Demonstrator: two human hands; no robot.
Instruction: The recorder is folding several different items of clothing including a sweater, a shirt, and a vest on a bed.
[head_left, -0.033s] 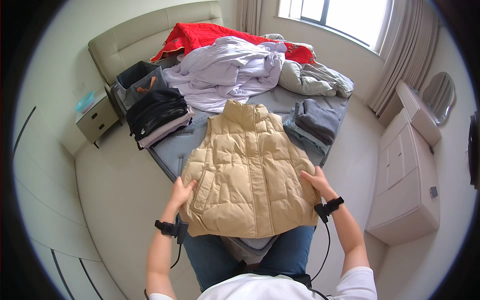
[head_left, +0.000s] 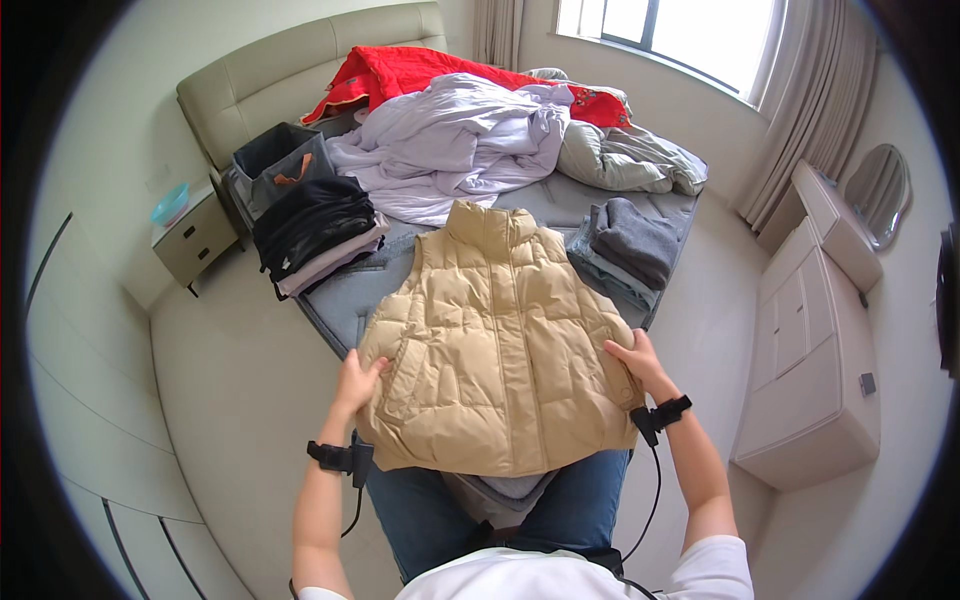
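A tan puffer vest [head_left: 470,350] lies spread front side up over the near end of the bed, its collar pointing away from me and its hem above my thighs. My left hand [head_left: 360,380] grips the vest's left edge beside a slanted pocket, thumb on top. On the opposite edge my right hand [head_left: 637,362] holds the vest the same way. The fingers of both hands are tucked under the fabric and hidden. Black straps with small devices and cables circle both wrists.
Folded dark clothes [head_left: 315,225] are stacked at the bed's left, before a grey fabric box [head_left: 283,165]. Folded grey clothes [head_left: 630,245] lie right. Behind are a rumpled lavender quilt [head_left: 460,140] and red bedding [head_left: 420,72]. A nightstand [head_left: 195,245] stands left, a pale cabinet [head_left: 810,350] right.
My left hand has shifted slightly to the left, drawing the vest's left edge with it. My right hand has barely moved, and both keep their hold.
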